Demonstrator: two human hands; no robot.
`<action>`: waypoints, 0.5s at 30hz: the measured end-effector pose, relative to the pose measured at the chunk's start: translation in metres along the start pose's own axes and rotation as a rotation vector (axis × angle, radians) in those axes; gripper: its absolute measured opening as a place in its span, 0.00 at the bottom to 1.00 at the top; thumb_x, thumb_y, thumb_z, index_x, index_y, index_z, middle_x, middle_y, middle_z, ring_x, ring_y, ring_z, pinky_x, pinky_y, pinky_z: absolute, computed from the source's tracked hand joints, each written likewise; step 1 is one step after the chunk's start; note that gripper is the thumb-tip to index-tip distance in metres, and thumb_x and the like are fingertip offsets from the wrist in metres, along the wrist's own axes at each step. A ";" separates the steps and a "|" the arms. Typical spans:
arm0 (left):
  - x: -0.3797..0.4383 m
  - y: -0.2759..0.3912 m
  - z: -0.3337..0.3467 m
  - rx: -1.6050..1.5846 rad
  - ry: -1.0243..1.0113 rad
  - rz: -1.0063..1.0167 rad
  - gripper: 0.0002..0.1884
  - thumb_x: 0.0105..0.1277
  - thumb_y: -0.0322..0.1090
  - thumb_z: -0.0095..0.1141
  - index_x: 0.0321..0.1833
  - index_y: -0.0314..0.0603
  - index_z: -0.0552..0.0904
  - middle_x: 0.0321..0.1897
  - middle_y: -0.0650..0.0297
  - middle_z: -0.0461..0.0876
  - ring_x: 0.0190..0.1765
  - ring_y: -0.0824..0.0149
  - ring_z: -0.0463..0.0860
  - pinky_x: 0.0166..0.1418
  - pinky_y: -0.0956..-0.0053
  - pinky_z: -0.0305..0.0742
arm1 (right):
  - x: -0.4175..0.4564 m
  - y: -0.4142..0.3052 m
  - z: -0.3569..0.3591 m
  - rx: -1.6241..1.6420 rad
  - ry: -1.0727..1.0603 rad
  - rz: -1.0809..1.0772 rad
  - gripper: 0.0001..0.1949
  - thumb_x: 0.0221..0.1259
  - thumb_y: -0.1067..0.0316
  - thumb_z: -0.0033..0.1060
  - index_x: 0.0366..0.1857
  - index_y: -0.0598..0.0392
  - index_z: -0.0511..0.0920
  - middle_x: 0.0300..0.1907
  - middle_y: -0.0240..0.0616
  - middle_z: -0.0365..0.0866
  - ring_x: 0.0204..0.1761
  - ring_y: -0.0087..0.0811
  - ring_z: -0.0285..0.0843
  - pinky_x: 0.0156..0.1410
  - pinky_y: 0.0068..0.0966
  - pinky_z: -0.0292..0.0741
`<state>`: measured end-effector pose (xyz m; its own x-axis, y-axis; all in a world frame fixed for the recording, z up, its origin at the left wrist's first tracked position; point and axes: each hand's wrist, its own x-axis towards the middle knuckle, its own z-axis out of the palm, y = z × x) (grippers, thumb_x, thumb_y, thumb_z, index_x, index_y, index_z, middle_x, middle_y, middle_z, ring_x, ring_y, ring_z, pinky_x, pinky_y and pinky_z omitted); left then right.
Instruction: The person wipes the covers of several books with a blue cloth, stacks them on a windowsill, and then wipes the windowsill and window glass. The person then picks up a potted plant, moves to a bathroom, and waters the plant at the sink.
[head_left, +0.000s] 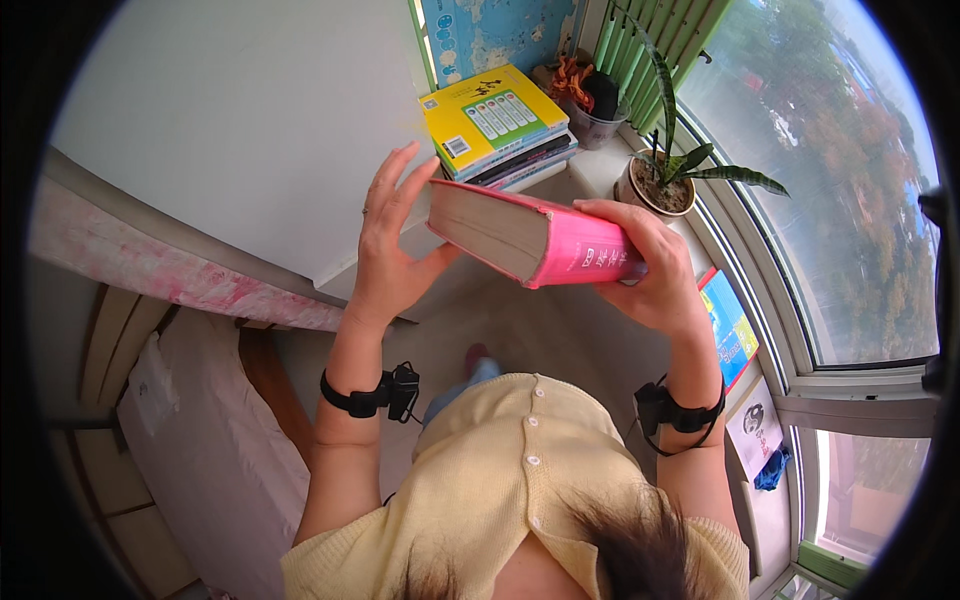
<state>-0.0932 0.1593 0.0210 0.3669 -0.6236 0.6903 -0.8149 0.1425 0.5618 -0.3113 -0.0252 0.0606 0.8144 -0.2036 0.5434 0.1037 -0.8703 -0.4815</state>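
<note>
A thick pink hardcover book (592, 244) is held up in front of my chest, its spine turned toward me and its page block facing left. My right hand (656, 262) grips it at the right end, the fingers over the top cover and the thumb below. My left hand (394, 232) is at the book's other end with its fingers spread. Its thumb and a fingertip come close to the book's left corners; whether they touch it is hard to tell. Beyond the book, a stack of books (499, 120) with a yellow cover on top rests in the corner.
A potted snake plant (660, 180) stands on the windowsill beside a clear plastic tub (596, 127) of items. A blue booklet (727, 326), a printed sheet (752, 427) and a blue cloth (772, 470) lie along the sill. A bed (217, 450) is at lower left.
</note>
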 end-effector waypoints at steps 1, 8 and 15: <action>0.000 -0.013 -0.001 0.143 0.175 -0.077 0.31 0.55 0.16 0.64 0.64 0.38 0.77 0.63 0.56 0.79 0.64 0.53 0.79 0.68 0.62 0.74 | 0.019 0.005 0.009 -0.113 0.113 -0.109 0.33 0.35 0.78 0.73 0.56 0.53 0.78 0.52 0.41 0.84 0.55 0.46 0.82 0.60 0.39 0.78; -0.031 -0.054 0.001 -0.254 0.072 -0.289 0.20 0.63 0.16 0.56 0.59 0.34 0.80 0.61 0.54 0.79 0.50 0.62 0.86 0.55 0.69 0.82 | 0.104 0.067 0.065 -0.458 0.458 -0.099 0.32 0.37 0.78 0.71 0.56 0.46 0.79 0.59 0.28 0.82 0.62 0.35 0.76 0.72 0.39 0.62; -0.032 -0.085 0.009 -0.206 0.006 -0.232 0.18 0.65 0.16 0.54 0.58 0.34 0.81 0.58 0.52 0.81 0.47 0.62 0.87 0.53 0.70 0.82 | 0.127 0.126 0.123 -0.495 0.132 -0.157 0.36 0.41 0.81 0.65 0.61 0.38 0.76 0.64 0.21 0.77 0.69 0.34 0.68 0.75 0.46 0.55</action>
<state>-0.0398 0.1599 -0.0528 0.5357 -0.6535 0.5347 -0.6012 0.1495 0.7850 -0.1242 -0.1054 -0.0157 0.7288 -0.0808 0.6800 -0.0888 -0.9958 -0.0231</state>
